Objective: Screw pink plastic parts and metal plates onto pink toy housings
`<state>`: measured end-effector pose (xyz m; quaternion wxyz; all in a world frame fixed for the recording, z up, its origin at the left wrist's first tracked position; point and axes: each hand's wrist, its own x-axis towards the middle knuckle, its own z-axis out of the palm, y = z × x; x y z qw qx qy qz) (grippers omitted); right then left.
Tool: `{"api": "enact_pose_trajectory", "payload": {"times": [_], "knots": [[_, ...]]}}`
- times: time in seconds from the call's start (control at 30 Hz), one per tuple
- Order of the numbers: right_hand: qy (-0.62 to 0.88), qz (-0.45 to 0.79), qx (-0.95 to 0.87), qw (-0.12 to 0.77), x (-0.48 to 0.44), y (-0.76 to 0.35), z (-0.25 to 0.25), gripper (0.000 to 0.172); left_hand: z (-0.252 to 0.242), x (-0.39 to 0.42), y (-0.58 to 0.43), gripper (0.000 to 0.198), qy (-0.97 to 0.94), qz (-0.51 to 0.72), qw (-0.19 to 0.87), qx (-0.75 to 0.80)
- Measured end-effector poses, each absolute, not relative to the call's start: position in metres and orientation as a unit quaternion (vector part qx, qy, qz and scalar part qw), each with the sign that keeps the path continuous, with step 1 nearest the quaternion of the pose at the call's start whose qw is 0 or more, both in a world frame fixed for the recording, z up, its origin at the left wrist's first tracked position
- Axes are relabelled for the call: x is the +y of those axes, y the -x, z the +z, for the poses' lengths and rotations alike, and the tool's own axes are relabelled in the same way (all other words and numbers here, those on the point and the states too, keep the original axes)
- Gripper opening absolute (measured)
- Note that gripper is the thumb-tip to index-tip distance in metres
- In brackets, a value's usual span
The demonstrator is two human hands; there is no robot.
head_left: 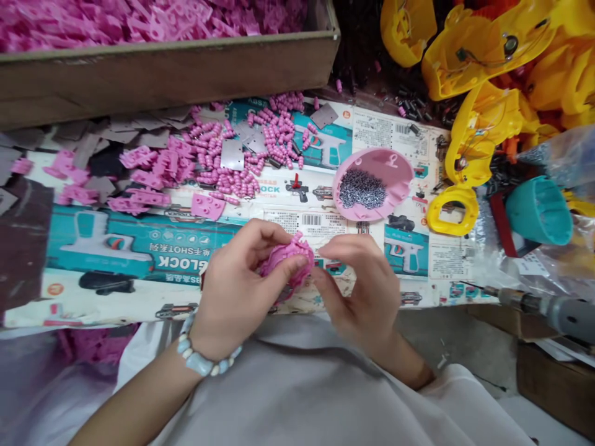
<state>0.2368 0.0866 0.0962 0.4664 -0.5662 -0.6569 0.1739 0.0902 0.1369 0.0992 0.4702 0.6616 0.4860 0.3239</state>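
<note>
Grey concrete floor (446, 334) at lower right; cardboard box (555, 390) beside it.

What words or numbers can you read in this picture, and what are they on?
On the white-and-teal printed card sheet:
"GLOCK", upside down, its first letters unclear
"LOCK", beside the pink beads
"SHOT", upside down
The barcode numbers and small print are too small to read.

Bright, even light is spreading across the work surface, and only faint, soft shadows are falling beneath the left hand (237, 291) and right hand (357, 291). Glare is glinting on the clear plastic bag (553, 260). The wooden crate (162, 80) is bowing near the frame's edge, while the drill (553, 311) is blurring slightly.
</note>
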Motion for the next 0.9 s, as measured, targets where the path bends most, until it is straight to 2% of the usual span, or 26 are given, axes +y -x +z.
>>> {"api": "enact_pose_trajectory", "payload": {"times": [0.1, 0.17, 0.3, 0.43, 0.5, 0.67, 0.9], "knots": [[0.576, 0.081, -0.712, 0.394, 0.087, -0.234, 0.091, 0.02, 0.097, 0.142, -0.094, 0.016, -0.567, 0.355, 0.561, 0.487], [0.568, 0.054, -0.724, 0.387, 0.089, -0.234, 0.087, 0.023, 0.096, 0.142, -0.095, 0.015, -0.515, 0.358, 0.608, 0.486], [0.556, 0.037, -0.742, 0.372, 0.093, -0.236, 0.083, 0.022, 0.092, 0.137, -0.094, 0.012, -0.46, 0.389, 0.637, 0.481], [0.559, -0.006, -0.74, 0.373, 0.096, -0.235, 0.083, 0.016, 0.087, 0.131, -0.093, 0.009, -0.42, 0.387, 0.687, 0.45], [0.549, -0.01, -0.744, 0.381, 0.097, -0.236, 0.085, 0.014, 0.085, 0.13, -0.091, 0.008, -0.42, 0.388, 0.688, 0.447], [0.531, 0.035, -0.751, 0.391, 0.098, -0.241, 0.09, 0.014, 0.083, 0.128, -0.088, 0.025, -0.436, 0.375, 0.673, 0.464], [0.525, 0.046, -0.751, 0.399, 0.095, -0.242, 0.094, 0.018, 0.09, 0.119, -0.086, 0.021, -0.515, 0.367, 0.598, 0.492]]}}
